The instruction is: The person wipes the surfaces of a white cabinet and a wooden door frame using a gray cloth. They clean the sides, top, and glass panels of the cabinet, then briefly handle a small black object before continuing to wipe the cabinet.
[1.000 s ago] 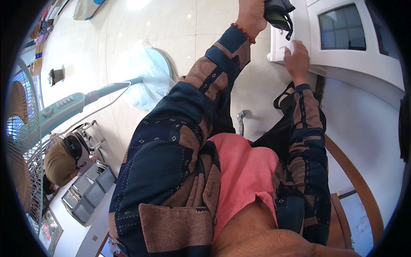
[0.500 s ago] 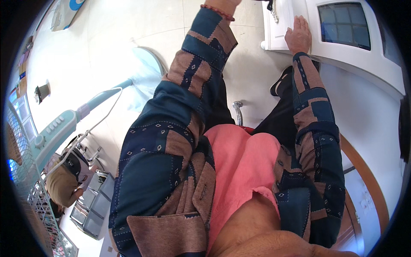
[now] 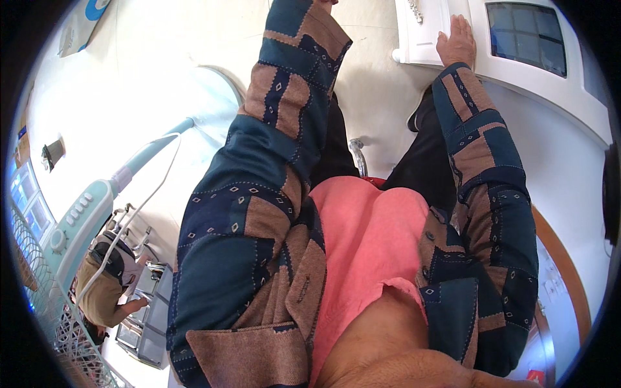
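Right hand (image 3: 458, 44) is open, back up, fingers straight and close together, apparently resting on the white cabinet (image 3: 425, 48) at the upper right, between its ornate handle (image 3: 416, 11) and the dark glass panel (image 3: 527, 37). Nothing in its grip. Left hand (image 3: 329, 2) is mostly cut off up top, so I can't tell how open it is or what it's holding. Pale-blue standing fan (image 3: 79, 216) over on the left.

Jacket (image 3: 226, 207) teal, navy and brown patchwork, pale diamonds; shirt (image 3: 369, 226) coral pink; trousers (image 3: 419, 158) black; cabinet (image 3: 424, 48) white; fan (image 3: 79, 220) pale teal.
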A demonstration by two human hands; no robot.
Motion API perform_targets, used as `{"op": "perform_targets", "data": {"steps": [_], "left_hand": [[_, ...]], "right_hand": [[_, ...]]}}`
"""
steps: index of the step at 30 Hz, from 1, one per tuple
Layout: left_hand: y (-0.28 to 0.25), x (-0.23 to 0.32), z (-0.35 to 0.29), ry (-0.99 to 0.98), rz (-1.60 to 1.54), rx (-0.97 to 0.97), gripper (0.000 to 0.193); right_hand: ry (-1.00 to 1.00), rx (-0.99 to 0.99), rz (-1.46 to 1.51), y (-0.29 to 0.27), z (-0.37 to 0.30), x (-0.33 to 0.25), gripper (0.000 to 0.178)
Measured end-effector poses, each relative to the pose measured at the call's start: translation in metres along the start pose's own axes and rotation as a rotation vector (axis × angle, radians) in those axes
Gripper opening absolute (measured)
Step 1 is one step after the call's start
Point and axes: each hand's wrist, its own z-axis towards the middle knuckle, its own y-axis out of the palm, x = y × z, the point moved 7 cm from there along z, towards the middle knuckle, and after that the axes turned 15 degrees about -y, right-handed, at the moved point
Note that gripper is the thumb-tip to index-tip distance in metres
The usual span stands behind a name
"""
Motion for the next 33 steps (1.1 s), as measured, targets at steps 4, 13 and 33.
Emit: {"op": "perform_targets", "data": {"steps": [4,13,33], "left_hand": [[-0.001,0.001,0.004,0.008,-0.043,0.004,0.006],[-0.002,0.000,0.014,0.026,-0.041,0.009,0.006],[-0.067,0.043,0.028,0.030,0.633,0.152,0.019]], "right_hand": [[-0.020,0.033,0.089,-0.001,-0.001,0.001,0.057],[-0.073,0.075,0.090,-0.010,-0.001,-0.005,0.052],[0.098,-0.143,0.095,-0.010,0.004,-0.020,0.057]]}}
